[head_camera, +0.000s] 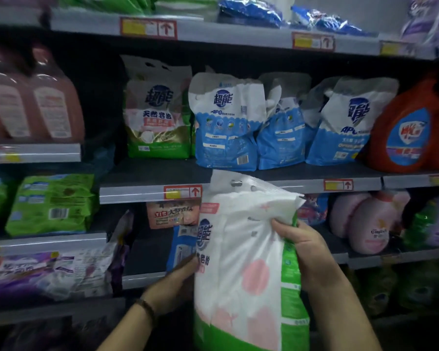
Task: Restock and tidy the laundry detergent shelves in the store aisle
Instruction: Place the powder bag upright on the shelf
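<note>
I hold a large white, pink and green detergent bag [243, 269] upright in front of the shelves. My left hand [174, 287] grips its left side and my right hand [307, 252] grips its upper right edge. On the middle shelf [150, 188] stands a matching green and white bag [157, 115], with dark free room to its left. Next to it stand three blue and white detergent bags [226, 125].
An orange detergent jug [406, 130] stands at the shelf's right end. Pink bottles [33, 102] fill the left bay, green packs [51, 206] below them. Pink bottles [368, 224] and a purple bag [53, 274] lie on lower shelves. Blue bags [251, 11] lie on top.
</note>
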A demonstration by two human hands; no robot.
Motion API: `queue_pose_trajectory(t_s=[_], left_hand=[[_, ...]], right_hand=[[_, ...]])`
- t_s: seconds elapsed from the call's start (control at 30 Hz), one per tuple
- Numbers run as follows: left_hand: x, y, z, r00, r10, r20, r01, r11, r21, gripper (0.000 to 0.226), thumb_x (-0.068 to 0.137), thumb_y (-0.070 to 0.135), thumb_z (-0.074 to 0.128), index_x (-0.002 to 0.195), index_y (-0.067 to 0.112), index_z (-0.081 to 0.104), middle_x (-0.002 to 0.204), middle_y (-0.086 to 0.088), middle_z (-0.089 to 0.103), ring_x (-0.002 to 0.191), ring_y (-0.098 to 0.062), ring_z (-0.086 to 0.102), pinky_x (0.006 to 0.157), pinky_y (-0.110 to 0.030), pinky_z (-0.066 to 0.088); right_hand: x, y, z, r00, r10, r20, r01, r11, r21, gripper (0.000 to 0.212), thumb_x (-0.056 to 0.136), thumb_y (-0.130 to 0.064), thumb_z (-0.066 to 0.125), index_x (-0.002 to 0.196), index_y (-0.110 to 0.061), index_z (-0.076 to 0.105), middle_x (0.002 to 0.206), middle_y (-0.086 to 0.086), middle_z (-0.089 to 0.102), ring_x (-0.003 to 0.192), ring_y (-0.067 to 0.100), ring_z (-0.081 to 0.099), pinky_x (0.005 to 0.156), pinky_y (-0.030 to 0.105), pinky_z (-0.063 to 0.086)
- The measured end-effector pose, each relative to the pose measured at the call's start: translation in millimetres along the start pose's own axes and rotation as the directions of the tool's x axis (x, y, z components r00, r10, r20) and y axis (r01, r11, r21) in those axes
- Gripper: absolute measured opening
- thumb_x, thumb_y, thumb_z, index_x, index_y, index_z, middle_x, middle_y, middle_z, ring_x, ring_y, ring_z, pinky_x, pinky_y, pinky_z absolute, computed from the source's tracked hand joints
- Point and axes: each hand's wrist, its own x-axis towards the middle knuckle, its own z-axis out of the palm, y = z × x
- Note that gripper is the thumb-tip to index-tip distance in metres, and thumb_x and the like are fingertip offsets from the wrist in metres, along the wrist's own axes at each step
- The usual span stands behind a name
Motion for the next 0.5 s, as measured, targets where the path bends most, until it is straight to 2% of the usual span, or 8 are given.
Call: queue_pose_trajectory(t_s=[0.1,0.2,0.27,0.33,0.37,0.43,0.5], left_hand=[[-34.8,-0.5,8.3,0.998,0.017,0.055,-0.011,0.993,-0.113,0.114,0.042,0.044,0.106,0.141,0.007,0.063,0.142,-0.021,0.063,0.128,-0.038,0.064,0.103,-0.052,0.055],[-63.3,12.5,19.0,0.980,0.193,-0.042,-0.195,0.979,-0.061,0.110,0.050,0.047,0.103,0.144,0.011,0.057,0.142,-0.023,0.063,0.130,-0.045,0.061,0.114,-0.064,0.043],[-83.3,32.0,28.3,0.947,0.292,-0.131,-0.290,0.956,0.035,0.094,0.054,0.046,0.101,0.134,0.012,0.066,0.135,-0.023,0.068,0.124,-0.048,0.064,0.112,-0.067,0.042],[-100.4,53.4,36.7,0.912,0.364,-0.189,-0.347,0.930,0.118,0.060,0.069,0.038,0.095,0.119,0.012,0.075,0.127,-0.024,0.072,0.116,-0.048,0.069,0.107,-0.066,0.047],[-107.0,63.4,39.0,0.896,0.389,-0.216,-0.364,0.920,0.145,0.048,0.078,0.031,0.090,0.120,0.011,0.074,0.125,-0.024,0.072,0.113,-0.048,0.070,0.106,-0.066,0.049],[-114.2,81.9,42.0,0.852,0.445,-0.275,-0.403,0.894,0.196,0.046,0.085,0.017,0.085,0.126,0.009,0.068,0.120,-0.022,0.075,0.109,-0.047,0.072,0.102,-0.066,0.052],[-117.0,102.0,46.1,0.786,0.514,-0.344,-0.453,0.857,0.245,0.051,0.078,0.015,0.086,0.125,0.010,0.067,0.114,-0.018,0.078,0.104,-0.043,0.075,0.097,-0.063,0.056]], right_hand=[[-1.6,-13.6,24.9,0.999,-0.016,0.050,0.018,0.999,-0.048,0.044,0.076,-0.008,0.074,0.117,0.006,0.072,0.109,0.027,0.077,0.083,0.035,0.077,0.070,0.041,0.066],[-1.2,-30.1,50.5,0.995,-0.019,0.094,0.033,0.989,-0.145,0.035,0.076,-0.006,0.073,0.109,0.005,0.073,0.093,0.021,0.079,0.070,0.031,0.077,0.059,0.036,0.064],[0.7,-42.9,63.2,0.993,-0.026,0.118,0.054,0.970,-0.237,0.023,0.086,-0.004,0.071,0.107,0.004,0.074,0.094,0.021,0.080,0.071,0.031,0.077,0.060,0.037,0.064],[6.6,-53.5,71.6,0.989,-0.033,0.142,0.079,0.941,-0.329,0.022,0.096,-0.007,0.066,0.114,0.003,0.072,0.104,0.023,0.079,0.081,0.034,0.078,0.070,0.043,0.066],[10.8,-56.9,75.1,0.989,-0.042,0.142,0.090,0.931,-0.353,0.021,0.099,-0.009,0.065,0.117,0.000,0.071,0.107,0.022,0.079,0.085,0.034,0.078,0.074,0.046,0.067],[19.6,-60.0,83.3,0.986,-0.125,0.109,0.162,0.875,-0.457,0.023,0.101,-0.017,0.067,0.122,-0.009,0.068,0.109,0.014,0.080,0.090,0.029,0.079,0.075,0.045,0.066],[25.1,-55.2,91.1,0.972,-0.222,0.081,0.226,0.778,-0.587,0.035,0.097,-0.023,0.073,0.130,-0.018,0.061,0.116,0.006,0.076,0.092,0.020,0.077,0.067,0.031,0.063]])
